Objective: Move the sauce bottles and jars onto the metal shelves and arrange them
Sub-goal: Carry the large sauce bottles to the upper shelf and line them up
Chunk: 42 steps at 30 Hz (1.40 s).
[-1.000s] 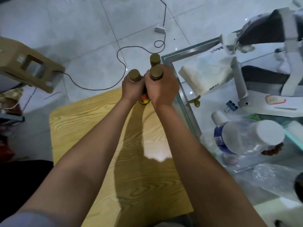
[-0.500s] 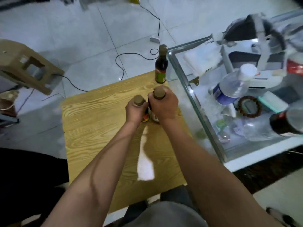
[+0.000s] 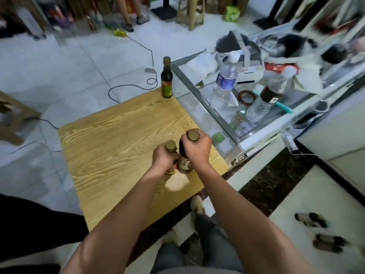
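My left hand [image 3: 164, 159] is closed around a dark sauce bottle with a gold cap [image 3: 170, 145] and a red-yellow label. Right beside it, my right hand [image 3: 197, 148] grips the neck of a taller dark sauce bottle [image 3: 184, 162] with a pale label. Both bottles are held over the near right part of the wooden table [image 3: 118, 143]. A third dark sauce bottle with a green label [image 3: 166, 79] stands upright at the table's far right corner. No metal shelves are in view.
A glass display counter [image 3: 209, 111] borders the table's right side and holds two plastic water bottles [image 3: 224, 82], a bead bracelet and bags. A black cable [image 3: 126, 87] runs over the tiled floor. Stools stand at left [image 3: 11, 115] and far back.
Both hands have drawn their bottles back from the table's far corner toward me. The green-labelled bottle stayed at the corner. The view has risen and widened.
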Each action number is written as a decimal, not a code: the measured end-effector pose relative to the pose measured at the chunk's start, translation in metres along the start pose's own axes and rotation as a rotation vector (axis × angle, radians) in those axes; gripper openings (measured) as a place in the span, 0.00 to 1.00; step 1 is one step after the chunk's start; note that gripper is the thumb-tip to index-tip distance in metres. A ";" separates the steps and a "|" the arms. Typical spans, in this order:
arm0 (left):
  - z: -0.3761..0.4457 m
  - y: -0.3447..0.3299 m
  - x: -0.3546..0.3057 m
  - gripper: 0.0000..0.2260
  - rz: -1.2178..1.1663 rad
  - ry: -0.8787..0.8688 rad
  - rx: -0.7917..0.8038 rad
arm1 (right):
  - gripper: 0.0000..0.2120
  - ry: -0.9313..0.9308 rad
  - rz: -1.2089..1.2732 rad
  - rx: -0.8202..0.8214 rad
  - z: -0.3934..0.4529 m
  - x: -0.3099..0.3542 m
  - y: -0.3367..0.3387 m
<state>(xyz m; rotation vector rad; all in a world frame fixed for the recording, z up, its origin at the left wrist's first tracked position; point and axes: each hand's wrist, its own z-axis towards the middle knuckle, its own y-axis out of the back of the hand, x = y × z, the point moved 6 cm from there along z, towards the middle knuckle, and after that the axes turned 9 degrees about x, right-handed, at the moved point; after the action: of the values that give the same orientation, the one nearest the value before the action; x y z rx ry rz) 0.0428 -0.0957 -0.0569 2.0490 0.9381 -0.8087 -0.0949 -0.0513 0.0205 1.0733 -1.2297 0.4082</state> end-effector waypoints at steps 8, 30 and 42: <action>-0.096 -0.061 -0.091 0.17 0.266 -0.276 0.111 | 0.09 -0.124 0.081 -0.152 -0.039 -0.016 0.156; -0.436 -0.545 -0.319 0.18 0.236 -1.054 0.815 | 0.10 -0.204 0.187 -0.932 -0.303 -0.127 0.719; -0.594 -0.725 -0.363 0.28 0.173 -1.325 0.988 | 0.04 -0.116 0.107 -1.213 -0.428 -0.139 0.888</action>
<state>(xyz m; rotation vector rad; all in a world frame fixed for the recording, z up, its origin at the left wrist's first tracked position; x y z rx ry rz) -0.6005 0.5977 0.2846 1.5652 -0.4881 -2.3562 -0.5789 0.7711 0.3033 -0.0170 -1.3177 -0.3347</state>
